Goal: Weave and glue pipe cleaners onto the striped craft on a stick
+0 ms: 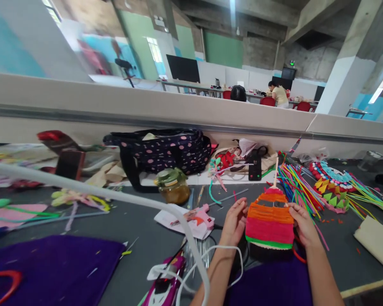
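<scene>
Orange-and-pink striped panel [270,231] is pinched in my right hand [304,222], left hand [235,222] by its other edge, can't tell if gripping tbh

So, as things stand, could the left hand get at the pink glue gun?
Probably yes: the pink glue gun lies beside the left hand, and the end nearest that hand looks uncovered. A white curved tube crosses the view near its other end, but seems to leave this side free.

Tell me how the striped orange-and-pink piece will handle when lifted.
The striped piece is probably fairly stiff, since it shows no sagging. It looks slim, so likely light. Gaps between its upper orange strips suggest that part could bend easily.
</scene>
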### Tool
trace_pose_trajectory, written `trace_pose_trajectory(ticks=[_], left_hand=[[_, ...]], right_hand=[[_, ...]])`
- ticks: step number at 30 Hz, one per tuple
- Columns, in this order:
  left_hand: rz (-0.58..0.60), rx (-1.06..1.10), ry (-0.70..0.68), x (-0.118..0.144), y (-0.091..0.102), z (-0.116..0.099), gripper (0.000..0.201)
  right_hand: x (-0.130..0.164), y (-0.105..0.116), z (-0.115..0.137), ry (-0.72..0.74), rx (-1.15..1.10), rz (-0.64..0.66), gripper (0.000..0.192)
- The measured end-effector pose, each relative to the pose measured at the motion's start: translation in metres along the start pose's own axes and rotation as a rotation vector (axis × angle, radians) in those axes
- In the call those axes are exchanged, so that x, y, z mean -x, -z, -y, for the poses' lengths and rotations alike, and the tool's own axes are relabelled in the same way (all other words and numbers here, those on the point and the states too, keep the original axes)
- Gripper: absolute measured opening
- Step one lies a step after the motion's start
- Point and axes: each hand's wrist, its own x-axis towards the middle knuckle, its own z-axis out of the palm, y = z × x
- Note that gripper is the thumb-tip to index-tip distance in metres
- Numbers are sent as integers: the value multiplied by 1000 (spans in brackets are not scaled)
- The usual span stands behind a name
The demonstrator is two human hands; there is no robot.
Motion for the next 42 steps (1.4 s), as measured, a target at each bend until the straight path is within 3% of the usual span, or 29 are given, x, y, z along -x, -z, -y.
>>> trace_pose_trajectory(ticks=[8, 14, 25, 28, 31, 36, 40, 42], left_hand=[[50, 319, 44, 2, 12, -10, 17], [26, 268, 35, 8, 11, -15, 23], [10, 215, -61, 12, 10, -13, 29], [-8, 133, -48, 9, 13, -11, 26], [-82, -93, -57, 5, 16, -8, 29], [-173, -501, -197, 0, 19, 2, 28], [-249, -473, -336, -1, 20, 5, 24], [-239, -383, -316, 0, 20, 3, 27]], right_hand=[[-19, 5, -19, -20, -75, -48, 36], [-18, 0, -32, -78, -125, -14, 32], [-9, 5, -34, -110, -56, 92, 22], [-14, 10, -36, -95, 74, 104, 26], [-18, 14, -39, -59, 216, 107, 31], [-24, 8, -47, -70, 323, 146, 35], [-38, -2, -60, -67, 416, 193, 43], [-44, -5, -67, 6, 547, 203, 45]])
